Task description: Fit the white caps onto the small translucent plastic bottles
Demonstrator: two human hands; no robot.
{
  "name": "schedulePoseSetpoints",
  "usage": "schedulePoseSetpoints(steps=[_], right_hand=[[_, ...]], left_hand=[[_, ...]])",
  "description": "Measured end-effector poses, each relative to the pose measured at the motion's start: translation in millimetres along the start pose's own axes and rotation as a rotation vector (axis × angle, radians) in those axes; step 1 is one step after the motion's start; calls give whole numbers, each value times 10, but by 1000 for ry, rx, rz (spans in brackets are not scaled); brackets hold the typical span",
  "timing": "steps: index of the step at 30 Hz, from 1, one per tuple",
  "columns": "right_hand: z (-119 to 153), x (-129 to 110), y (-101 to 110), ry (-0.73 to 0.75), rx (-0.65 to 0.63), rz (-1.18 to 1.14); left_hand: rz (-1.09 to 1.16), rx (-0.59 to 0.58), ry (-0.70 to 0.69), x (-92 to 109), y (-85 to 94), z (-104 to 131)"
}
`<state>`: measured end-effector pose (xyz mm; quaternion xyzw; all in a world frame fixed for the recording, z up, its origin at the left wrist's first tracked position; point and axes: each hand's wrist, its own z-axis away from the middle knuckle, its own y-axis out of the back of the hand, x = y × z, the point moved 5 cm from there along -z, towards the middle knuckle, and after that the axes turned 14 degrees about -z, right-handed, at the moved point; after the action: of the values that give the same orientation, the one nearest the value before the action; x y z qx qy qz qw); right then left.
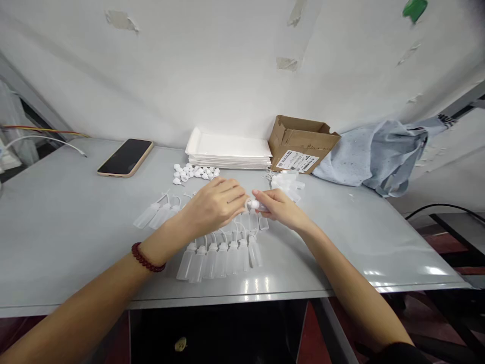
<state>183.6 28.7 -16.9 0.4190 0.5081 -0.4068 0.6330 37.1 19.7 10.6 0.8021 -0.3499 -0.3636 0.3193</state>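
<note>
**Left hand (223, 202) and right hand (282, 206) meet over one small bottle (262, 206), with little room beneath**

From the head view, the right hand pinches the small bottle between thumb and fingers, its white top (253, 204) turned toward the left hand, whose fingers bunch close against that end. The soft-looking body could squash if the right thumb presses hard, and a smooth wall might let it twist or slip. A sideways push by the left fingers could tilt the top out of line.

Just under the hands lies a middle group of bottles (248, 221), and nearer the person is the near row of bottles (223, 259); a dropped bottle or low wrist could knock either askew. Thin loops at their necks may snag on one another. Beyond the left hand, the loose white tips (195, 172) look light enough to scatter across the tabletop (94, 222) if brushed.

What the left fingertips grip, if anything, cannot be told: the back of that hand hides them. Its forearm and wrist cover part of the bottles to the left (153, 215). Beyond the right hand, the pale heap (288, 184) blurs together, and its pieces are hard to count.
</note>
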Motion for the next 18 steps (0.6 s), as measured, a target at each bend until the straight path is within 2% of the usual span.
schedulePoseSetpoints(steps=[2,4,6,8,10,12,15,18], right_hand=[[8,-72,172,92,152,61],[20,-123,416,221,356,156],[38,-136,666,321,566,334],[32,-92,862,320,691,486],[11,-42,980,282,732,622],[3,-11,1039,230,770,756],[6,11,1050,144,809,918],[11,25,1032,73,813,1024]], left_hand=[[-17,-44,103,-199,-18,46],[-74,-161,267,-475,-59,137],[-153,-350,403,-750,-115,271],[-239,-542,525,-984,-146,427],[-270,-701,645,-1144,-143,571],[-194,-788,741,-1212,-125,665],[-91,-844,807,-1217,-108,710],[-46,-888,791,-1194,-150,710]])
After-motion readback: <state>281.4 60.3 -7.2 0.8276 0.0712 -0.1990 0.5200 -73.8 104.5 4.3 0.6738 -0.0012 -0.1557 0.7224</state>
